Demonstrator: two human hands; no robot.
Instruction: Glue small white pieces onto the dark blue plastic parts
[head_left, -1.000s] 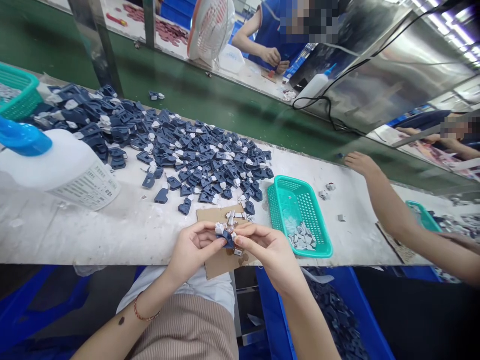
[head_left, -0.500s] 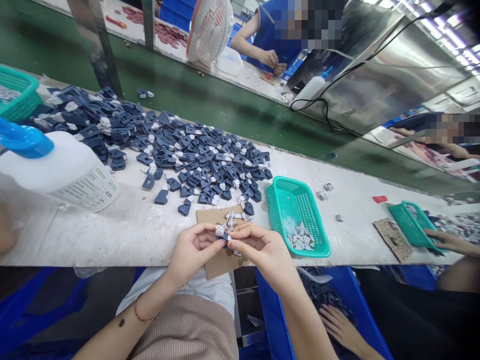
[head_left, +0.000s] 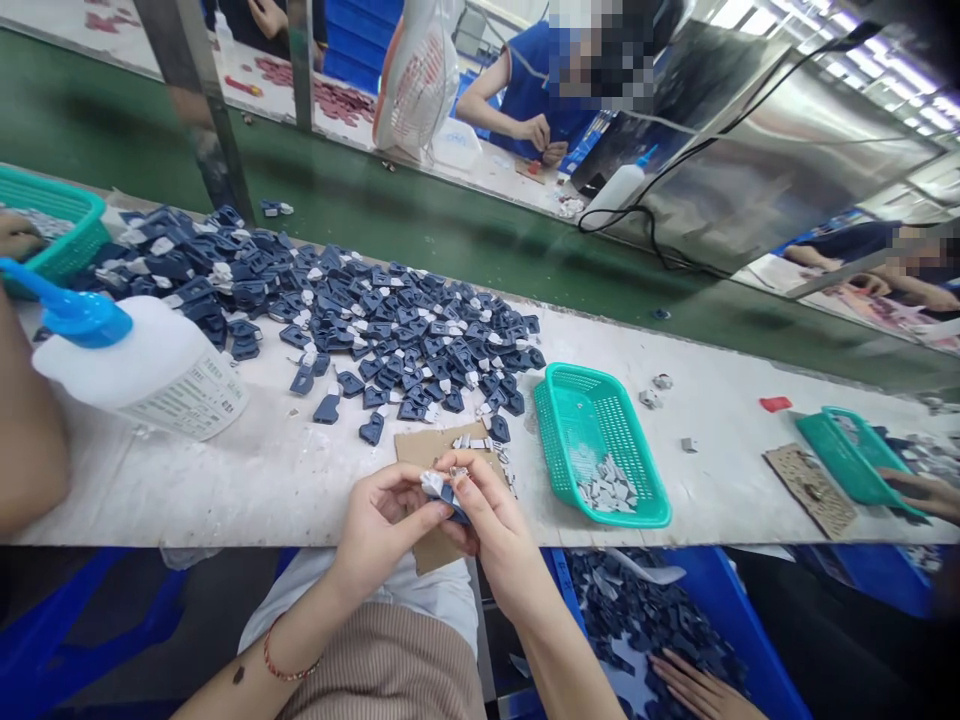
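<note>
Thumb and fingers of my left grip (head_left: 376, 522) pinch a part (head_left: 450, 496), navy with a white end, above the near edge of the table (head_left: 300, 490). My right grip (head_left: 495, 525) is closed on its other side, fingertips beside the left ones; whether some smaller bit is caught there too, I can't tell from here. Beneath both grips lies a card (head_left: 427, 558), with small metal bits (head_left: 472, 442) at its far side, just past my fingertips. Below and right of the grips, under the table's edge, I see a blue crate (head_left: 761, 640) of navy pieces (head_left: 622, 600), a co-worker's hand (head_left: 690, 685) on them. A green basket (head_left: 553, 440) stands near my right grip, white pieces (head_left: 611, 485) toward its near end. Left of the grips I have a bottle (head_left: 180, 375) with a blue nozzle, and beyond them a wide pile (head_left: 390, 320) of navy-and-white parts. Farther left, another hand (head_left: 15, 238) is at a second basket (head_left: 71, 258). Well right of the grips sit a board (head_left: 810, 492) and a red piece (head_left: 775, 404). Past the pile runs a green strip (head_left: 450, 245), then a fan (head_left: 420, 85) and a person (head_left: 525, 100) in blue.
</note>
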